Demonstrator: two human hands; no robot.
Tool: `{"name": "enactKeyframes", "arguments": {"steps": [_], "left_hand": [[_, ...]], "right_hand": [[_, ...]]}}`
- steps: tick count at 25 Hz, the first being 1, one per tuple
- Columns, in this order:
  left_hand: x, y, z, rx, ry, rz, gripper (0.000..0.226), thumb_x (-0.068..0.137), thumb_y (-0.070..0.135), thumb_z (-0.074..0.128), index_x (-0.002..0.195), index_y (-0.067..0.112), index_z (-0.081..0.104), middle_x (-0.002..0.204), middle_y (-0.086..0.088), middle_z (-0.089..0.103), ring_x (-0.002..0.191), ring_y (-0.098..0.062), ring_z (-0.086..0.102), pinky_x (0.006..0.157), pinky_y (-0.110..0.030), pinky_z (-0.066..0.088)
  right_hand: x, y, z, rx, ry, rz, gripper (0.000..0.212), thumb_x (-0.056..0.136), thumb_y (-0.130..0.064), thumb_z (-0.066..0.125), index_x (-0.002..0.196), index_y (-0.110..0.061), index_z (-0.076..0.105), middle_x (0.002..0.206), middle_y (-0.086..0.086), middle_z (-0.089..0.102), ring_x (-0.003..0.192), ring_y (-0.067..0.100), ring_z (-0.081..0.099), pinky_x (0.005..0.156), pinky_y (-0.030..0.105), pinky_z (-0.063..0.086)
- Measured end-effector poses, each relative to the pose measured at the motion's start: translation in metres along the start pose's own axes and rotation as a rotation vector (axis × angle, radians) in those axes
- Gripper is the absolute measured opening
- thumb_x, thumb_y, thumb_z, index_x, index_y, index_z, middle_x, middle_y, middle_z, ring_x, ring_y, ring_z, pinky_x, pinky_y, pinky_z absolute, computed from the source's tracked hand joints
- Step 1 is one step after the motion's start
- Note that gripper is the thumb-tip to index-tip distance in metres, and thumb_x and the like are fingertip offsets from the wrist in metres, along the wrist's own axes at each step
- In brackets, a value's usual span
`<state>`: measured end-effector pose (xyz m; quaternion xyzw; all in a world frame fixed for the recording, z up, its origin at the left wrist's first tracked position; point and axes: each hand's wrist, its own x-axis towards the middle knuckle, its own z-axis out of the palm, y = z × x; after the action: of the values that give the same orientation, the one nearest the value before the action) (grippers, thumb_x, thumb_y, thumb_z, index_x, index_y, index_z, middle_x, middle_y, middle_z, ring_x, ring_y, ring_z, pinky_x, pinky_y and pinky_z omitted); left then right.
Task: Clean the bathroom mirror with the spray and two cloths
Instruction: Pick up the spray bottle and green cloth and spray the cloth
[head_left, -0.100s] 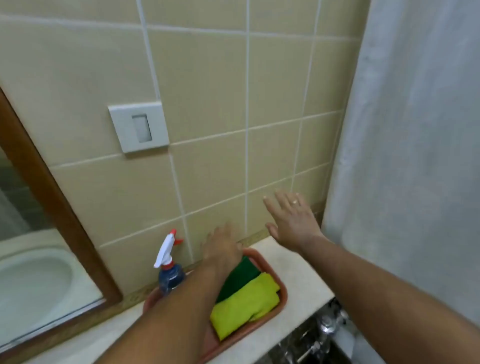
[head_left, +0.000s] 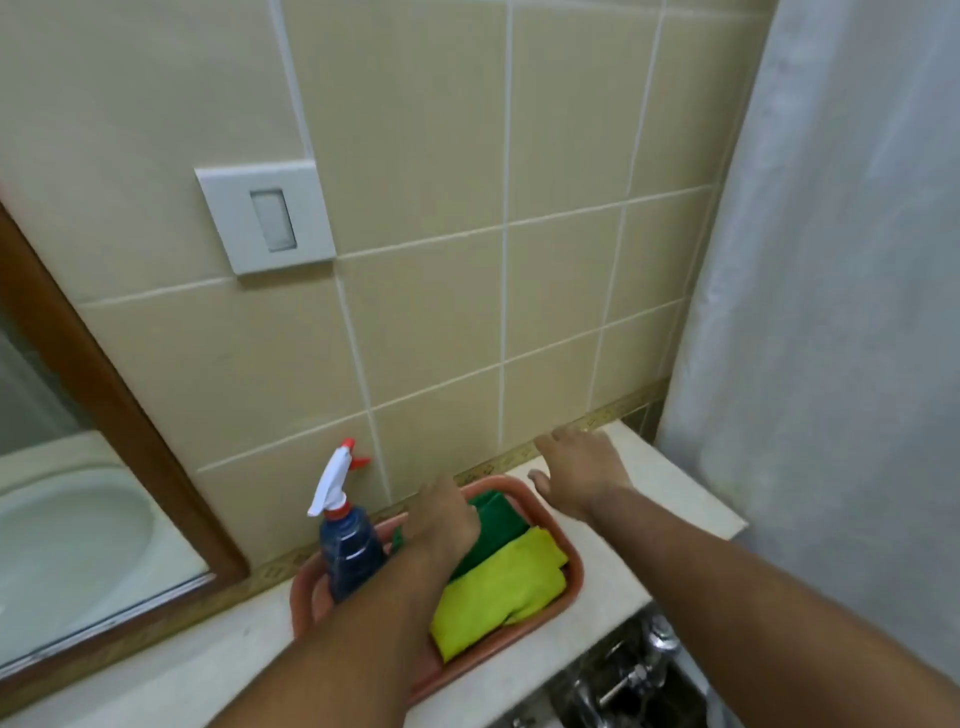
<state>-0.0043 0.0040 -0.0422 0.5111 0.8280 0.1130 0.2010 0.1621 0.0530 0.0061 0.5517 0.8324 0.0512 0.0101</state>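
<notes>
No readable text, label, brand or number shows on anything in view.

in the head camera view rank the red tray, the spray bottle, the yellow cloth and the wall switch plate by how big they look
1. red tray
2. yellow cloth and spray bottle: too alike to rank
3. wall switch plate; it is farther off, so unsure

Your left hand (head_left: 441, 519) covers much of the green cloth (head_left: 498, 525), and its fingers curl out of sight, so you cannot tell whether they grip it. The spray bottle (head_left: 345, 545) base sits hidden behind the tray (head_left: 574, 571) wall. The mirror (head_left: 62, 499) is cut off at the left edge. Your right hand (head_left: 576, 467) is blurred.
</notes>
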Motion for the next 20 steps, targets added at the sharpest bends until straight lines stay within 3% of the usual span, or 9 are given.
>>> {"name": "enactKeyframes", "arguments": {"steps": [2, 4, 8, 12, 14, 16, 18, 20], "left_hand": [[0.015, -0.022, 0.035, -0.093, -0.063, -0.243, 0.04, 0.092, 0.026, 0.059, 0.128, 0.01, 0.054, 0.133, -0.014, 0.061, 0.12, -0.033, 0.061, 0.097, -0.038, 0.052], [0.025, -0.033, 0.052, -0.188, -0.129, -0.4, 0.045, 0.094, 0.022, 0.053, 0.136, 0.004, 0.05, 0.139, -0.018, 0.056, 0.125, -0.035, 0.056, 0.102, -0.039, 0.05], [0.047, -0.041, 0.062, -0.361, -0.136, -0.554, 0.053, 0.093, 0.019, 0.056, 0.14, -0.001, 0.046, 0.144, -0.022, 0.049, 0.132, -0.038, 0.05, 0.106, -0.04, 0.044], [0.054, -0.044, 0.063, -0.44, -0.087, -0.69, 0.047, 0.082, 0.019, 0.067, 0.126, 0.006, 0.059, 0.123, -0.013, 0.067, 0.109, -0.033, 0.067, 0.089, -0.039, 0.058], [0.059, -0.051, 0.067, -0.537, -0.078, -0.688, 0.034, 0.084, 0.021, 0.067, 0.114, 0.006, 0.066, 0.114, -0.013, 0.071, 0.102, -0.032, 0.068, 0.085, -0.037, 0.058], [0.058, -0.053, 0.066, -0.604, -0.036, -0.641, 0.024, 0.089, 0.025, 0.065, 0.104, 0.008, 0.069, 0.109, -0.012, 0.072, 0.097, -0.031, 0.068, 0.078, -0.032, 0.053], [0.056, -0.05, 0.066, -0.694, 0.044, -0.543, 0.015, 0.093, 0.028, 0.062, 0.098, 0.016, 0.068, 0.106, -0.01, 0.073, 0.091, -0.028, 0.066, 0.077, -0.03, 0.051], [0.052, -0.041, 0.057, -0.831, 0.104, -0.456, 0.014, 0.094, 0.03, 0.063, 0.101, 0.018, 0.065, 0.107, -0.007, 0.072, 0.094, -0.027, 0.067, 0.084, -0.034, 0.055]], "right_hand": [[0.007, -0.012, 0.04, 0.171, -0.238, 0.088, 0.044, 0.095, -0.053, 0.047, 0.126, -0.024, 0.059, 0.124, 0.004, 0.065, 0.112, 0.026, 0.061, 0.092, 0.038, 0.049], [0.022, -0.022, 0.069, 0.396, -0.348, 0.151, 0.039, 0.097, -0.047, 0.051, 0.127, -0.024, 0.059, 0.122, 0.002, 0.067, 0.11, 0.024, 0.063, 0.093, 0.037, 0.051], [0.055, -0.044, 0.11, 0.644, -0.463, 0.193, 0.046, 0.092, -0.04, 0.064, 0.135, -0.027, 0.053, 0.127, -0.002, 0.066, 0.115, 0.021, 0.062, 0.103, 0.037, 0.049], [0.081, -0.057, 0.131, 0.685, -0.509, 0.254, 0.053, 0.081, -0.031, 0.079, 0.13, -0.022, 0.059, 0.127, 0.0, 0.065, 0.116, 0.02, 0.06, 0.103, 0.034, 0.049], [0.09, -0.056, 0.133, 0.715, -0.499, 0.263, 0.056, 0.079, -0.024, 0.082, 0.131, -0.019, 0.061, 0.126, 0.002, 0.065, 0.116, 0.021, 0.06, 0.101, 0.032, 0.05], [0.093, -0.051, 0.132, 0.811, -0.502, 0.271, 0.045, 0.081, -0.024, 0.08, 0.123, -0.019, 0.067, 0.12, 0.003, 0.07, 0.111, 0.021, 0.064, 0.1, 0.033, 0.051], [0.089, -0.044, 0.125, 1.054, -0.532, 0.324, 0.023, 0.085, -0.021, 0.076, 0.107, -0.019, 0.071, 0.114, 0.007, 0.073, 0.103, 0.022, 0.068, 0.099, 0.037, 0.055], [0.083, -0.03, 0.11, 1.304, -0.549, 0.39, 0.017, 0.09, -0.017, 0.071, 0.107, -0.016, 0.07, 0.118, 0.013, 0.072, 0.103, 0.025, 0.069, 0.099, 0.042, 0.055]]}}
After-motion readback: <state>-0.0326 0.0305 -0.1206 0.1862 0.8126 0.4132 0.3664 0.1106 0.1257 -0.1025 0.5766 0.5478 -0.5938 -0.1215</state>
